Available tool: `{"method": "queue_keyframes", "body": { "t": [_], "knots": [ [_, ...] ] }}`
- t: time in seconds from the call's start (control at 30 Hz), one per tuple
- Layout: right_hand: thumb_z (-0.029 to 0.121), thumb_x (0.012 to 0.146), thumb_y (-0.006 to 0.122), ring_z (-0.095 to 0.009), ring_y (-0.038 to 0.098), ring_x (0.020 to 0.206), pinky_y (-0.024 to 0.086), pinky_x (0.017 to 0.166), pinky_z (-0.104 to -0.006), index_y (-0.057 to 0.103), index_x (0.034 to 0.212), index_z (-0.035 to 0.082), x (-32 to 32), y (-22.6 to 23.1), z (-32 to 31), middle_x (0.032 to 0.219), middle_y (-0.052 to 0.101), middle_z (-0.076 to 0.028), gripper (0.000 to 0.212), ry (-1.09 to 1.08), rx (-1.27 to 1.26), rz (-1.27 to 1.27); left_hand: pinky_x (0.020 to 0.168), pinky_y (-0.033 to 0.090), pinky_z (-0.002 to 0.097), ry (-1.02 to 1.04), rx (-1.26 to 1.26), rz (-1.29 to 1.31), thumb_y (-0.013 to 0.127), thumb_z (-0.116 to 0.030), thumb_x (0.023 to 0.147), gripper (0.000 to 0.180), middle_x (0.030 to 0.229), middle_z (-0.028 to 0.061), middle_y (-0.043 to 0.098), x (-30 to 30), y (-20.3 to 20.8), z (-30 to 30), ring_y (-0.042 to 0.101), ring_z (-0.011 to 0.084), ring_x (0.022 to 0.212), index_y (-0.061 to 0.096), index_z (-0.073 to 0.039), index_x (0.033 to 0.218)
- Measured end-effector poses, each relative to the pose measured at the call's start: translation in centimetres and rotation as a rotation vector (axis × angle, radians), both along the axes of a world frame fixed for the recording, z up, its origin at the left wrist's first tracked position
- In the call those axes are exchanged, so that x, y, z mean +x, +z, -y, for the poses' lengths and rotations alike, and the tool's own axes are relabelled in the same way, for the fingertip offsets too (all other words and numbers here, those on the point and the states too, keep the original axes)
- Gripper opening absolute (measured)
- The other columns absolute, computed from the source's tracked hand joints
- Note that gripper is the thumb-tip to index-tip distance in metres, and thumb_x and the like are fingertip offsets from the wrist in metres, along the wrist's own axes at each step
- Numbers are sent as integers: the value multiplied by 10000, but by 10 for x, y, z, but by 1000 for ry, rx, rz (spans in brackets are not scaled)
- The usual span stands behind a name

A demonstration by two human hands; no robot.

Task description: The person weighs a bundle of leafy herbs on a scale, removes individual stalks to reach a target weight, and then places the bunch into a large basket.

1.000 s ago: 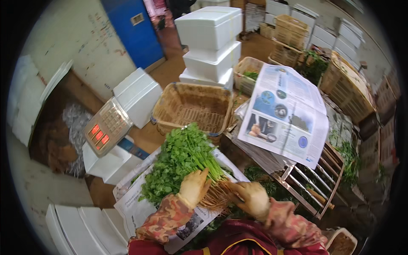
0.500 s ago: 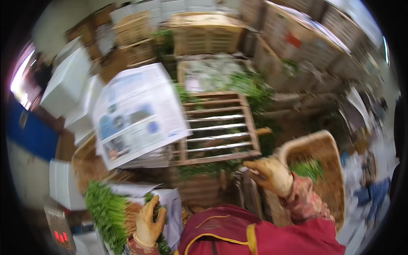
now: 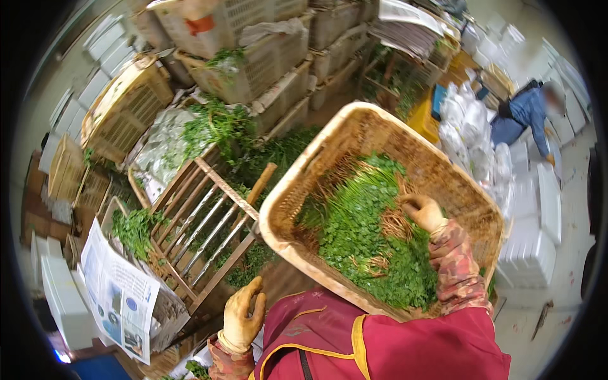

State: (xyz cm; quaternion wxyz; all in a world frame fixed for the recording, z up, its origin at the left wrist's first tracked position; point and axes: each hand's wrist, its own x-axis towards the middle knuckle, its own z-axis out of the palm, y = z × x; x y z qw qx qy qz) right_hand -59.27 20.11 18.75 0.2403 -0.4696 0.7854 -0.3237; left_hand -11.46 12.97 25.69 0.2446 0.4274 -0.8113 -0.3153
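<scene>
Head view: the right hand (image 3: 423, 212) reaches into a mud-stained plastic basket (image 3: 415, 142) at right of centre, its fingers curled at the brown roots (image 3: 396, 225) of leafy greens (image 3: 354, 221) heaped inside; whether it has a grip cannot be told. The left hand (image 3: 244, 313), bottom centre, hangs empty, thumb and fingers parted. The step in hand looks like picking a bunch from the basket; the next move calls for a firm hold at the roots and a clean lift that leaves neighbouring stems untangled. What the basket rests on is hidden. A slatted rack (image 3: 183, 278) lies left of it, beside newspapers (image 3: 120, 291) at lower left. Stacked crates (image 3: 266, 69) fill the top, while a person in blue (image 3: 525, 114) bends at upper right, near white bags (image 3: 472, 120) and white boxes (image 3: 529, 247) on a pale floor (image 3: 570, 310).
</scene>
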Motion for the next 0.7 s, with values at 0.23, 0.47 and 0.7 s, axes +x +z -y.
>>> {"method": "queue_keyframes", "body": {
  "t": [0.23,0.47,0.7],
  "knots": [
    [299,804,620,-347,634,880,504,769,-414,631,1109,62,-74,-52,-95,997,653,-209,386,-368,378,-240,750,502,373,-222,7,9,612,8,811,316,966,187,648,-56,5,47,641,326,857,565,19,1123],
    [400,769,621,-366,599,1006,479,863,-425,579,1189,21,-56,-67,-171,1064,626,-246,567,-457,677,-238,679,506,318,-289,14,-18,633,-25,823,348,936,147,652,-93,-17,85,640,243,772,578,-24,1166],
    [544,766,628,-375,625,904,493,782,-415,469,1309,4,-97,-136,-232,1045,635,-246,782,-867,609,-141,677,521,355,-627,-65,58,639,-69,822,344,929,149,660,-147,-20,105,649,293,784,573,-20,1155]
  ]
}}
